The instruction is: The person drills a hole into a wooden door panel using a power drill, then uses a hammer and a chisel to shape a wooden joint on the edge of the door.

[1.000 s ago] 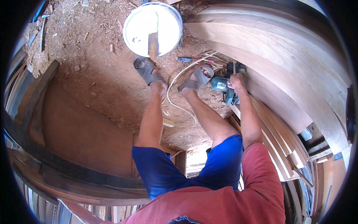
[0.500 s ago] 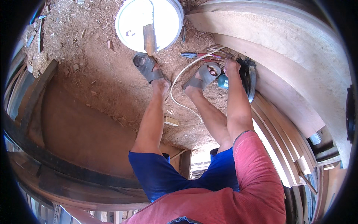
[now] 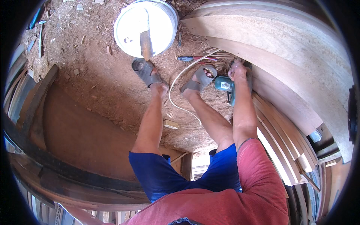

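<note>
The left hand is out of view (its grip cannot be told). Far left of centre, a stick (image 3: 145, 44) lies on a white bucket (image 3: 163, 32). A pale cord (image 3: 170, 93) curves between 2 grey sandals (image 3: 142, 68). Right of them sits a teal power tool (image 3: 224, 84); the right hand (image 3: 238, 71) is at its far end, fingers curled, its exact hold hidden. Farther right are boards (image 3: 285, 63).

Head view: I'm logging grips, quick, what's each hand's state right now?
Left hand: out of view.
Right hand: at the green power tool; whether it grips it cannot be told.
</note>
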Demonstrator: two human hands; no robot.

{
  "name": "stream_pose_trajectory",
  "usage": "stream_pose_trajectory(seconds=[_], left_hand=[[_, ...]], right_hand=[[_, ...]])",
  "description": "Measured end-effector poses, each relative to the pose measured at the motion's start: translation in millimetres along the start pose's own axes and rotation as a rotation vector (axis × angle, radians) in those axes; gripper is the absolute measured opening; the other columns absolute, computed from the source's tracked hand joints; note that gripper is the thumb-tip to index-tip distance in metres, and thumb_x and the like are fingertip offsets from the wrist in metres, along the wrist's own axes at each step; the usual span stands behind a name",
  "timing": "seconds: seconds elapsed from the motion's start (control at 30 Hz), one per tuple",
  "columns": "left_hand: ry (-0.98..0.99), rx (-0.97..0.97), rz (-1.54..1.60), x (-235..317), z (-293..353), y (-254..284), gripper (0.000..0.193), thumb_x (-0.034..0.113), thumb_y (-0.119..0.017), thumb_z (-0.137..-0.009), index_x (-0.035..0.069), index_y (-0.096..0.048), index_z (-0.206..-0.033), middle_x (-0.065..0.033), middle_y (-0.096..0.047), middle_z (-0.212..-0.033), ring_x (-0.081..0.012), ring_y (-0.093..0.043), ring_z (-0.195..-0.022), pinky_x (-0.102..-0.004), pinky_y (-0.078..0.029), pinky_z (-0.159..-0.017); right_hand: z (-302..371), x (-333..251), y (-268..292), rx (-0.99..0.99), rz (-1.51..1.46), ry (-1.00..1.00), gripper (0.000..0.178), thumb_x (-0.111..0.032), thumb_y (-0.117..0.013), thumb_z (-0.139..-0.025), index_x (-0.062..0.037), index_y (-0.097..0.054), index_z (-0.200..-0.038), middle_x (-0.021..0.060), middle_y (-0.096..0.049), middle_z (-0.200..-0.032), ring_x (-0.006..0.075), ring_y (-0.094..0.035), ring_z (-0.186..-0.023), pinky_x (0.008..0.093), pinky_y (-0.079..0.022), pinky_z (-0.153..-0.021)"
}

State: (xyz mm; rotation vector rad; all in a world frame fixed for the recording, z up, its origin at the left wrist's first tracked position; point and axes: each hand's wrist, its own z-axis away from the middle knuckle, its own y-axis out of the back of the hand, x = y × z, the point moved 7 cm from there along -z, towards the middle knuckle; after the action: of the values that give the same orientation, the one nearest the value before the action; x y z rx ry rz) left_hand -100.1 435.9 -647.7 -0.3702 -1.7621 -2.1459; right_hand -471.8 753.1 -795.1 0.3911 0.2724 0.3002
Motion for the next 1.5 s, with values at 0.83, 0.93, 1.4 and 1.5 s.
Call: stream_pose_trajectory(seconds=[0.83,0.93,1.4,1.5], left_hand=[[0.002,-0.036,0.032,3.4,-5.6,-19.3,0.062,0.040,-0.043,-0.099,-0.003,-0.053,-0.142,-0.0198,-0.051,-0.146,-0.0311,-0.051,-0.133,-0.0457,-0.042,-0.111],[0.015,-0.032,0.048,-5.9,-3.4,-1.5,0.062,0.040,-0.044,-0.099,-0.003,-0.053,-0.142,-0.0197,-0.052,-0.146,-0.0310,-0.051,-0.133,-0.0456,-0.043,-0.110],[-0.021,0.344,-0.080,-79.0,-159.8,543.6,0.060,0.038,-0.045,-0.099,-0.003,-0.054,-0.141,-0.0193,-0.053,-0.145,-0.0306,-0.051,-0.133,-0.0451,-0.043,-0.110],[-0.134,0.333,-0.152,-60.5,-169.8,618.6,0.060,0.037,-0.045,-0.099,-0.003,-0.054,-0.141,-0.0193,-0.053,-0.145,-0.0305,-0.051,-0.133,-0.0450,-0.043,-0.110]], right_hand=[[-44.9,21.9,-15.6,0.203,-0.085,-0.173,0.016,-0.029,-0.074,-0.090,-0.0182,-0.062,-0.093,-0.0003,-0.053,-0.084,0.0172,-0.048,-0.074,0.0401,-0.046,-0.067],[-26.7,26.2,-19.2,0.258,0.016,-0.260,0.014,-0.027,-0.072,-0.091,-0.0177,-0.062,-0.093,-0.0007,-0.052,-0.082,0.0172,-0.045,-0.072,0.0389,-0.046,-0.066],[121.9,-3.0,-35.6,-0.373,-0.219,-0.109,0.016,-0.022,-0.063,-0.092,-0.0150,-0.060,-0.078,-0.0017,-0.050,-0.055,0.0169,-0.052,-0.052,0.0370,-0.050,-0.055],[218.3,-14.0,-49.8,-0.565,0.212,0.014,0.016,-0.022,-0.065,-0.091,-0.0061,-0.069,-0.094,0.0024,-0.057,-0.065,0.0178,-0.058,-0.058,0.0354,-0.053,-0.057]])
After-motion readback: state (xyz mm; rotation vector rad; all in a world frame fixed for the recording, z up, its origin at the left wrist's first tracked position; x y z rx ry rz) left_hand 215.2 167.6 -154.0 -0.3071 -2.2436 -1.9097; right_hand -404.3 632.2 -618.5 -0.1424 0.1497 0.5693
